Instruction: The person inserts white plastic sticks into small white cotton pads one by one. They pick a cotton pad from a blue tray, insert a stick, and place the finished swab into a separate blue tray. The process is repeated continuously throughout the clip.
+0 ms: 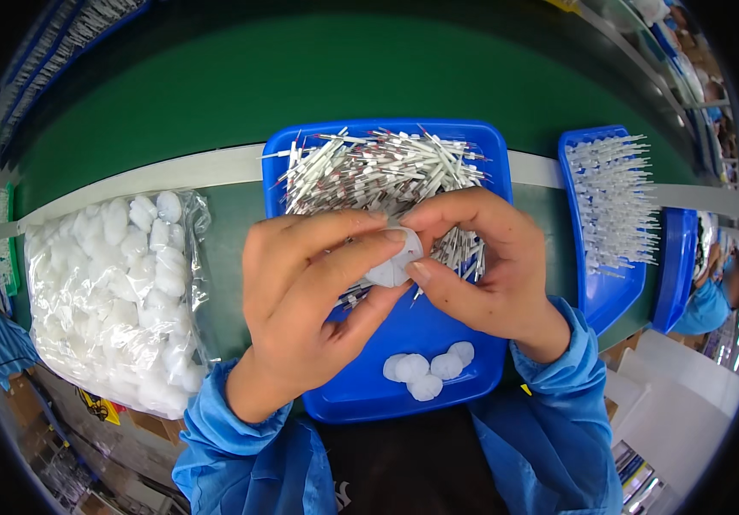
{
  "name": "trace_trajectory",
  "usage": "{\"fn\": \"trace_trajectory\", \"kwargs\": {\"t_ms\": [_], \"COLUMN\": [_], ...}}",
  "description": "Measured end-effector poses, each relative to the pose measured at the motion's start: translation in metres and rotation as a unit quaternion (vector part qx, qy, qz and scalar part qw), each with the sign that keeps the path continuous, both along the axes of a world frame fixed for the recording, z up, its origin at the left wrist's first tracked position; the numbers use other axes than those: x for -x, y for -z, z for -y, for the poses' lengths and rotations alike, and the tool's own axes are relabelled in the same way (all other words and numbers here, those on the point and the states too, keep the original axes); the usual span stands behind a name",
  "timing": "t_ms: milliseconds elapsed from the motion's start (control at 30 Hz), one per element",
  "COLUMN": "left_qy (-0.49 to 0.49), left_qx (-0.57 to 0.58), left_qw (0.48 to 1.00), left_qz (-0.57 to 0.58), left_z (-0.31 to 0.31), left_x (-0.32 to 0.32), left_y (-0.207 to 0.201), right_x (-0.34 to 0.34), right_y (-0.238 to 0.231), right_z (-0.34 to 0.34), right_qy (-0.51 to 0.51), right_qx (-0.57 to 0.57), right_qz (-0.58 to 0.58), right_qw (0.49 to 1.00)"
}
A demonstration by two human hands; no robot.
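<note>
Over the blue tray (343, 390), both hands meet at a translucent white round piece (391, 268) that looks like a small ribbed disc. My left hand (309, 287) pinches it from the left between fingers and thumb. My right hand (485, 266) closes on its right edge with thumb and forefinger. Fingers partly cover the piece. Behind the hands, a heap of thin white sticks (352, 176), some with reddish parts, fills the far half of the tray. Several similar white round pieces (426, 387) lie in the tray's near part.
A clear plastic bag (112, 300) full of white rounded pieces lies to the left. At right, another blue tray (605, 296) holds rows of white sticks (614, 202), with a blue bin (676, 270) beside it. Beyond runs a green surface (318, 69). Other people in blue sleeves (702, 309) are at the sides.
</note>
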State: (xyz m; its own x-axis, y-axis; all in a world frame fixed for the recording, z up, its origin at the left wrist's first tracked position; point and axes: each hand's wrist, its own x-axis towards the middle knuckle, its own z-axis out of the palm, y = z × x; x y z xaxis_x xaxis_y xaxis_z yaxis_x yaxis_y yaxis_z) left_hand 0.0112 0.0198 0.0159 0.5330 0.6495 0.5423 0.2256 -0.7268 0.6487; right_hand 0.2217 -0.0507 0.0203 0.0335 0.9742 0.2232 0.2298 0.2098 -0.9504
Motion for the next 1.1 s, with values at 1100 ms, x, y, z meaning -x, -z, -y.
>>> {"fn": "trace_trajectory", "kwargs": {"t_ms": [1100], "left_qy": [0.092], "left_qx": [0.301], "left_qw": [0.941], "left_qz": [0.122], "left_z": [0.006], "left_x": [0.01], "left_y": [0.017], "right_x": [-0.042], "right_y": [0.016], "right_z": [-0.044], "right_qy": [0.17], "right_qx": [-0.106], "right_qz": [0.419], "right_qw": [0.886]}}
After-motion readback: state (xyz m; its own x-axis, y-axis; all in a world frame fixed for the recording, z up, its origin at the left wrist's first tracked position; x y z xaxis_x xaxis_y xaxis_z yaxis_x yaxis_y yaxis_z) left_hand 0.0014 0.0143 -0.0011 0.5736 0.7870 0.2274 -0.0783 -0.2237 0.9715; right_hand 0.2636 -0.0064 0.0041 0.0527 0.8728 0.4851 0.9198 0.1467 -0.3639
